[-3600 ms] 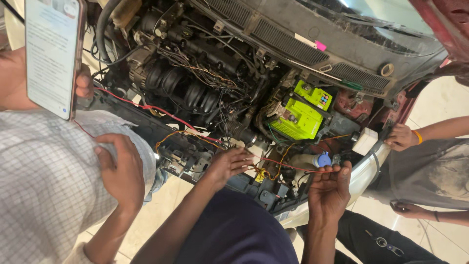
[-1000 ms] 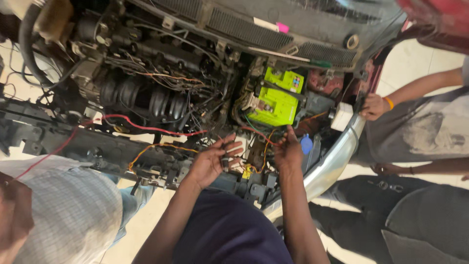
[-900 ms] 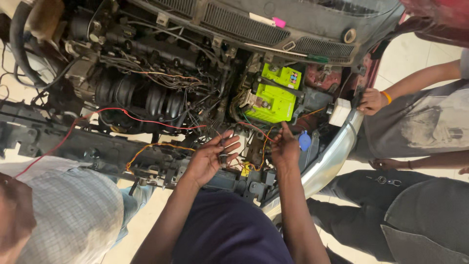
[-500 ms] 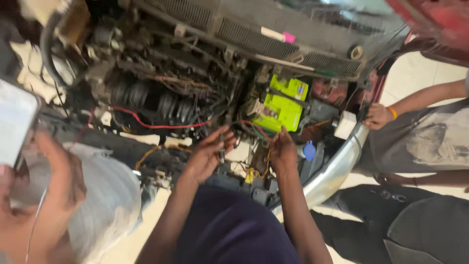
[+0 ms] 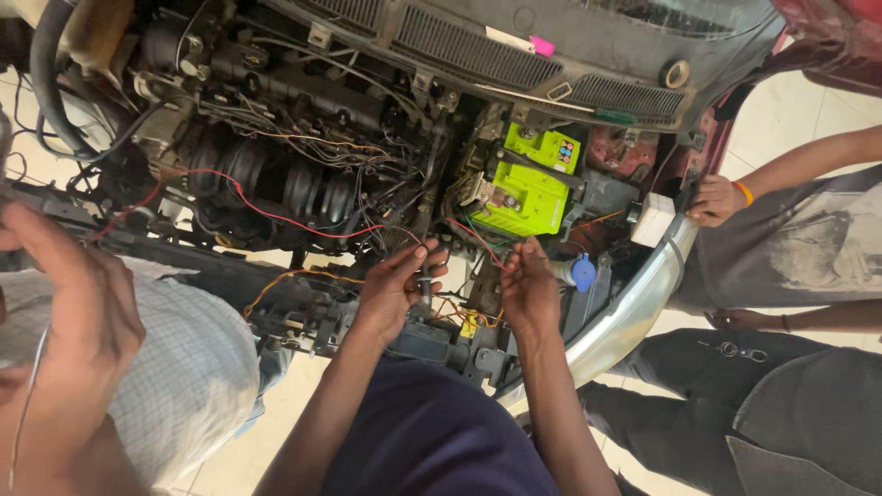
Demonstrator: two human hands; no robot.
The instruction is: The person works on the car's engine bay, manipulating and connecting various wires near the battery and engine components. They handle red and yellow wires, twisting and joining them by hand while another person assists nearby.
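My left hand (image 5: pixel 64 312) is raised close to the camera at the left edge, fingers stretched up and to the left. Whatever it holds is cut off by the frame. A thin white cord (image 5: pixel 26 413) runs down past my wrist. My checked shirt (image 5: pixel 184 377) lies below it. My right hand is out of view. In front of me a co-worker in a dark top (image 5: pixel 432 432) has both hands (image 5: pixel 397 283) (image 5: pixel 528 289) on thin red and orange wires (image 5: pixel 473 239) at the front of an open car engine bay (image 5: pixel 303 174).
A lime-green battery (image 5: pixel 528 184) sits right of the engine. A blue cap (image 5: pixel 582 273) is beside the co-worker's right hand. At the right, another person's hand (image 5: pixel 712 197) with an orange wristband touches a white block (image 5: pixel 654 219) by the silver bumper bar (image 5: pixel 634 312).
The phone seen by my hand half a second ago has left the frame. My hand has moved lower and nearer the camera. The co-worker's hands stay on the wires.
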